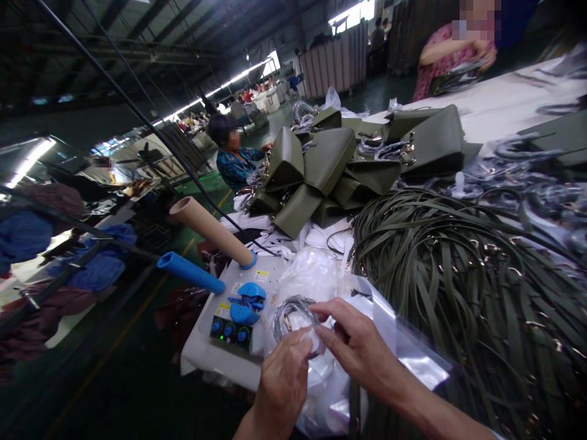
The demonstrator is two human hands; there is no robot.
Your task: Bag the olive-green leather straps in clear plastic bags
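Grey and glossy, a coiled strap point(279, 321) is gripped at its near edge by the left hand point(284, 373) and pinched at its right side by the right hand point(358, 336). It is over clear plastic bags point(312, 272), right of a blue-knobbed machine point(232, 336), left of heaped green straps point(413, 244).

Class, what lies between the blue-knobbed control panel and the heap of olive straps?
In the head view: clear plastic bags and, over them, a wrapped coil, with the left hand and right hand on it.
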